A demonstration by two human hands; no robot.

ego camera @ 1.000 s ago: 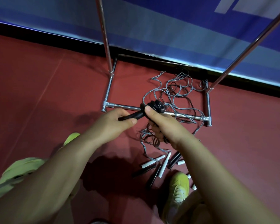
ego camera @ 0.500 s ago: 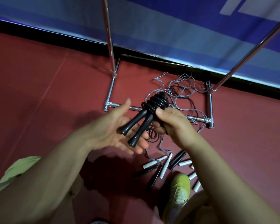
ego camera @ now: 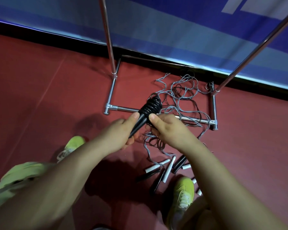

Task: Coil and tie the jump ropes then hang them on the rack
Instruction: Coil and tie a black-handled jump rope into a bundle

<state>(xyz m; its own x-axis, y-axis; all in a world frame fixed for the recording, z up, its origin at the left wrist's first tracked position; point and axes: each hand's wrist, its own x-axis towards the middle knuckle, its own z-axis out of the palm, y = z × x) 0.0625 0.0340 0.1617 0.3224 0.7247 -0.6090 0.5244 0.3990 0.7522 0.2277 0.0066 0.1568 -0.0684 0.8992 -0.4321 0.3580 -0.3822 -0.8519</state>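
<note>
Black handles of the coiled jump rope (ego camera: pixel 145 117) sit gripped in the left hand (ego camera: pixel 121 131), long axis slanting up and away to the right toward the wound cord. Just beside it, the right hand (ego camera: pixel 166 128) pinches the bundle's other flank — both equally near. Chrome rack (ego camera: pixel 109 35) uprights rise beyond, so hanging probably means lifting forward over the loose ropes (ego camera: pixel 181 100) — judging by this layout.
</note>
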